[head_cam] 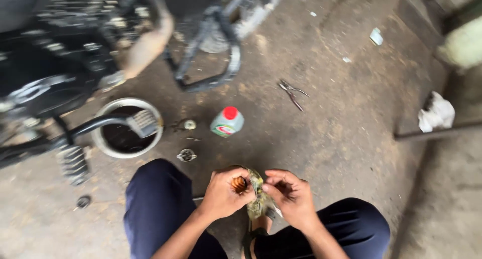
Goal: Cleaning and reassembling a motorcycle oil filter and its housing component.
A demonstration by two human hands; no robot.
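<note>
the left hand is closed around a small ribbed orange filter, held just above the knees. the right hand pinches a dirty greenish rag between thumb and fingertips, the rag pressed against the filter's end. on the oily concrete floor ahead lie a grey bottle with a red cap, a metal pan of dark oil under the motorcycle, and pliers further off. a white rag lies well apart to the right.
</note>
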